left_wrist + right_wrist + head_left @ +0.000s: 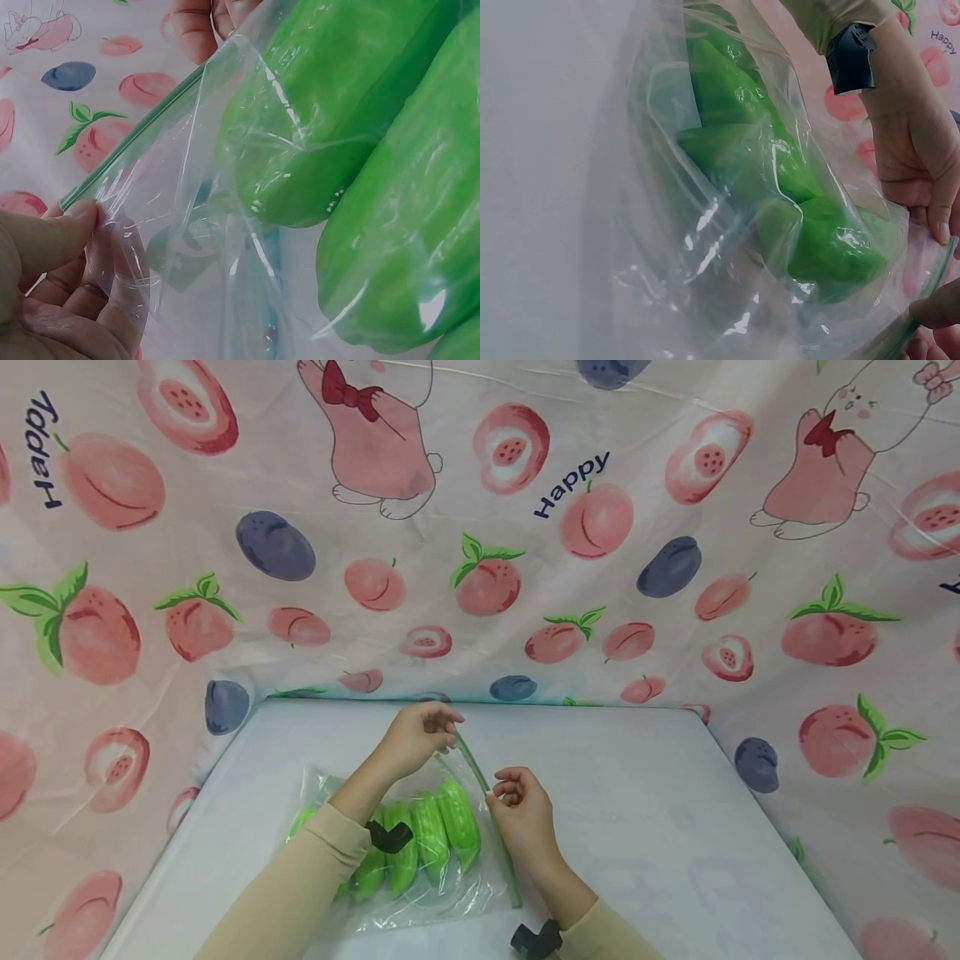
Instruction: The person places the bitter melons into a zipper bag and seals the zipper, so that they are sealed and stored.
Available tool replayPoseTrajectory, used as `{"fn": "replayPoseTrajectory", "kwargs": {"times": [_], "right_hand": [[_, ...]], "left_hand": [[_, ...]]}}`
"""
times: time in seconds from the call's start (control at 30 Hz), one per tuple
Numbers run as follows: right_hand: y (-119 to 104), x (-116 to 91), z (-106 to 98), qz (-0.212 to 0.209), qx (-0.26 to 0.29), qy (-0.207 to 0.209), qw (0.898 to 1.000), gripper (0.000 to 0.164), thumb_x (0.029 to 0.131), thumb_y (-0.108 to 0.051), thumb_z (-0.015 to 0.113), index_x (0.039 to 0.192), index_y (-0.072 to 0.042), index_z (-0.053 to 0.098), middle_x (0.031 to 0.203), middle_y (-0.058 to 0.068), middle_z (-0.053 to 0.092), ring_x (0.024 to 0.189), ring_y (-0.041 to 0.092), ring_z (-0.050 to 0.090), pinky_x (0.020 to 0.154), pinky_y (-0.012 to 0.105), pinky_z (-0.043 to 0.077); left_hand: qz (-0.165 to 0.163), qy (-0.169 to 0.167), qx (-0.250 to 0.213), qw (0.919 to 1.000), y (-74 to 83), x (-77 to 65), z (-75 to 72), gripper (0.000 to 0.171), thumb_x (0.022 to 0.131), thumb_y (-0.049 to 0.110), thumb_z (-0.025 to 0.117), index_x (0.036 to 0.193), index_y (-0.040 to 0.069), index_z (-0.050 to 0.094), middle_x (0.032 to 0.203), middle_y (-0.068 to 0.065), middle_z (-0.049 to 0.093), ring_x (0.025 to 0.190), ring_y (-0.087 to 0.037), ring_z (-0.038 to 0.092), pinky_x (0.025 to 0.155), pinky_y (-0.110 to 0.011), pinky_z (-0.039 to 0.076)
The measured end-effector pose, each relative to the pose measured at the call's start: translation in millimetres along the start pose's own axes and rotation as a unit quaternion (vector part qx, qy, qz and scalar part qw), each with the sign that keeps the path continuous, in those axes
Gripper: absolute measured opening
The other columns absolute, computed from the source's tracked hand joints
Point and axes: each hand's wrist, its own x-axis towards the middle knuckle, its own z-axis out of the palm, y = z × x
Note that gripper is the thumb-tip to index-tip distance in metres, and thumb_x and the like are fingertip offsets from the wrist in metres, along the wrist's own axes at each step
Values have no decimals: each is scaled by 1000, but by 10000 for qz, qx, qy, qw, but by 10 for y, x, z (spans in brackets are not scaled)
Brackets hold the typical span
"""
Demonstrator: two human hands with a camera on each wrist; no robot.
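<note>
A clear zip bag (pixel 483 889) lies on the table with several bright green, long vegetable-like pieces (pixel 431 835) side by side in it. Along its right side runs a green zip strip (pixel 471 760). My left hand (pixel 417 739) pinches the far end of this strip between thumb and fingers, with the corner of the clear film over its other fingers in the left wrist view. Partway down the same edge, my right hand (pixel 525 818) pinches the strip. In the right wrist view, its thumb (pixel 936 306) presses on the strip, while the green pieces show through wrinkled film.
The white table (pixel 637 827) extends to the right of the bag. A peach-print cloth (pixel 420 560) rises behind the table and along both sides. Black devices are strapped at the left wrist (pixel 392 837) and right wrist (pixel 536 939).
</note>
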Motion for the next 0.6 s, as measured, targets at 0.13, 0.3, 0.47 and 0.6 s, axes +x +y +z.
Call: {"fn": "replayPoseTrajectory", "kwargs": {"times": [0.13,0.3,0.47,0.6], "right_hand": [[4,-4,-3,-15,-18,9,10000,34,88,8,77,120,2,65,94,11,70,79,14,57,66,18,49],[13,-14,-17,-6,-78,18,10000,34,88,8,76,119,2,65,94,11,71,79,14,57,67,18,50],[32,-28,-47,10,-117,39,9999,34,88,8,76,120,2,66,94,11,70,79,14,57,67,17,49],[42,-47,-73,-3,-141,13,9999,34,88,9,76,120,2,65,94,12,70,78,13,57,66,17,49]], "left_hand": [[11,65,14,10000,7,11,-13,24,100,-2,69,120,6,76,98,-12,70,89,-26,74,80,-39,64],[-23,126,35,9999,12,14,-34,23,99,-1,71,120,6,77,97,-11,70,88,-24,74,80,-37,64],[-6,131,-32,9999,13,21,-35,23,99,-2,71,119,5,77,97,-12,70,86,-21,73,79,-36,64],[-1,162,-42,9999,4,30,-32,23,98,-3,72,119,6,77,96,-10,70,85,-18,73,78,-35,64]]}}
